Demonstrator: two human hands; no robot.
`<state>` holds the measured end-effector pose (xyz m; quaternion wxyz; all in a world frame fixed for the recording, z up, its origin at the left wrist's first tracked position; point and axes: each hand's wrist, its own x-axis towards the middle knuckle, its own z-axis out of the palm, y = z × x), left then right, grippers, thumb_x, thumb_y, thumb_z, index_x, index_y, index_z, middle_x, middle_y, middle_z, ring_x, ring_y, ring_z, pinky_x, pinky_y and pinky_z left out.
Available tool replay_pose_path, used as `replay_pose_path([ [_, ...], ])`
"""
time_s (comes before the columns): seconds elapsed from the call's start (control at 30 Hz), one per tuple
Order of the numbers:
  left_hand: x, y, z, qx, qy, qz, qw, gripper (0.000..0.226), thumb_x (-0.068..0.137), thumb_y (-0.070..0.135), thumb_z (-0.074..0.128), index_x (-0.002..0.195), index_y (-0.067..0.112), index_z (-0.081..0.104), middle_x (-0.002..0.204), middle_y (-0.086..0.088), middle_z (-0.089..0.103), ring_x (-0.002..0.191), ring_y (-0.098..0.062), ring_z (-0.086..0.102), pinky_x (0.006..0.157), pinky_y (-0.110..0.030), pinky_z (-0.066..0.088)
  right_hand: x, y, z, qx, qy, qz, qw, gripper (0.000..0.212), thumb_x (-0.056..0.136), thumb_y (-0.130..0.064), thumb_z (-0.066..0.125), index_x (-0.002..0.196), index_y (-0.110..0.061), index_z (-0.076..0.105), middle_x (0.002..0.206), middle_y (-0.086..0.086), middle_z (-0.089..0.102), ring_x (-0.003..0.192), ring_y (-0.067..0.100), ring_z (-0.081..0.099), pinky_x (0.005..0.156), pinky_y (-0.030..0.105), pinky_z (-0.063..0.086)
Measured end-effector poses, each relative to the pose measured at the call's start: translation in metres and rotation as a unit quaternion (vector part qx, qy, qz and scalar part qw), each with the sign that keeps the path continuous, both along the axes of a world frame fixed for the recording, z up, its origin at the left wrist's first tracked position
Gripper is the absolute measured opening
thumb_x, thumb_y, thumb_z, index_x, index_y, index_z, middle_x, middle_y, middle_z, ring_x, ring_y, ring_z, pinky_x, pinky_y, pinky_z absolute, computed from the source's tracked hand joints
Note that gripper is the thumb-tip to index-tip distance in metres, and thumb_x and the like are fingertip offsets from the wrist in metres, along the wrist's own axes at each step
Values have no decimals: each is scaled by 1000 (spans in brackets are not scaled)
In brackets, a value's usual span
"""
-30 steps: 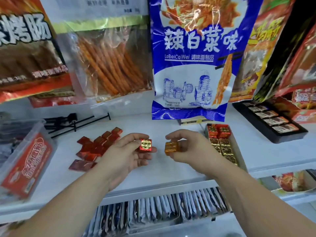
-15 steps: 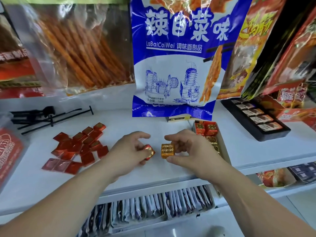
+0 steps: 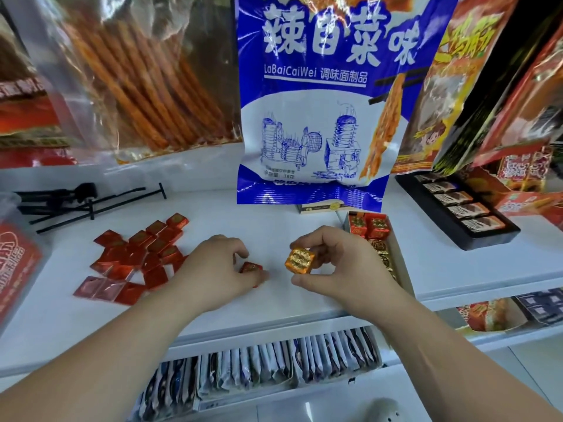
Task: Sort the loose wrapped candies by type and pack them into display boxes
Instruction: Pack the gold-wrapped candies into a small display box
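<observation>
**Gently does it: gold cube to the box, face up**

Right fingertips (image 3: 300, 245) and thumb are clamped on the gold candy (image 3: 299, 259) by its opposite edges, embossed face toward the camera. The right hand (image 3: 344, 269) holds it above the shelf (image 3: 274, 214), just beside the display box (image 3: 400, 257).

The left fingers (image 3: 240, 249) are curled over a red candy (image 3: 250, 267), with the left hand (image 3: 219, 269) pinching it low against the shelf, near the loose red pile (image 3: 137, 257).

The step in hand is probably seating the gold candy among the gold pieces in the box, nearer than the red cubes (image 3: 370, 225) at the far end. A good placement turns the wrist so the embossed face looks up, and lowers the candy straight down, flush against its neighbour. A light pinch suits it, since foil likely dents and slips. The right hand hides the box's near end, so the free room there cannot be judged.
</observation>
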<state>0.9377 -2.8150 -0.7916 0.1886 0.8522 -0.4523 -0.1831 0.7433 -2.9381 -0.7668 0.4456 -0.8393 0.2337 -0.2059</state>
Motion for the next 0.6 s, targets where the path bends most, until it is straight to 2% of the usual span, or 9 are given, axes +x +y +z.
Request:
replay_pose_path([
  [0.03, -3, 1, 1, 16, -28, 1, 999, 53, 66, 71, 70, 99, 30, 59, 92, 9, 53, 84, -9, 52, 63, -26, 39, 0, 1, 1, 1, -3, -4, 1000, 49, 69, -21, 89, 112, -27, 67, 97, -7, 71, 87, 14, 66, 80, 31, 56],
  [0.1, -8, 2, 2, 33, -60, 0, 998, 55, 61, 73, 70, 91, 28, 59, 85, 10, 54, 80, -9, 52, 60, -27, 39, 1, 4, 3, -4, -20, -18, 1000, 60, 66, -23, 91, 119, -29, 64, 99, -10, 68, 87, 11, 65, 81, 24, 55],
  [0.17, -9, 3, 0, 18, -59, -3, 998, 42, 67, 63, 72, 86, 28, 61, 82, 9, 57, 77, -9, 53, 60, -27, 43, 2, 6, 5, -34, -42, -37, 998, 60, 64, -27, 91, 118, -27, 66, 99, -11, 66, 88, 9, 64, 80, 20, 53],
  [0.27, -8, 3, -2, -11, -42, -31, 999, 19, 74, 42, 70, 88, 29, 67, 85, 9, 58, 81, -11, 56, 70, -32, 51, 3, 8, 8, -59, -73, -53, 994, 53, 62, -32, 91, 110, -23, 69, 97, -10, 65, 87, 9, 65, 79, 23, 55],
  [0.4, -7, 3, -1, -14, -24, -56, 998, 24, 72, 26, 70, 96, 29, 69, 92, 9, 58, 86, -11, 57, 79, -34, 53, 1, 9, 8, -66, -70, -46, 994, 55, 63, -32, 90, 112, -26, 67, 99, -14, 67, 90, 5, 66, 81, 17, 54],
  [0.47, -3, 3, -1, -8, -25, -61, 998, 28, 72, 25, 72, 99, 30, 69, 95, 9, 59, 86, -10, 56, 78, -30, 51, -2, 6, 5, -51, -19, -28, 998, 57, 67, -29, 89, 119, -31, 65, 106, -18, 68, 95, -1, 64, 83, 14, 51],
  [0.6, 9, 6, 4, 10, 1, -87, 996, 31, 74, 20, 76, 102, 32, 70, 99, 10, 57, 81, -3, 53, 73, -18, 43, -3, 5, -3, -143, 180, 52, 972, 44, 77, -32, 82, 118, -38, 67, 108, -13, 63, 95, 1, 58, 83, 13, 45],
])
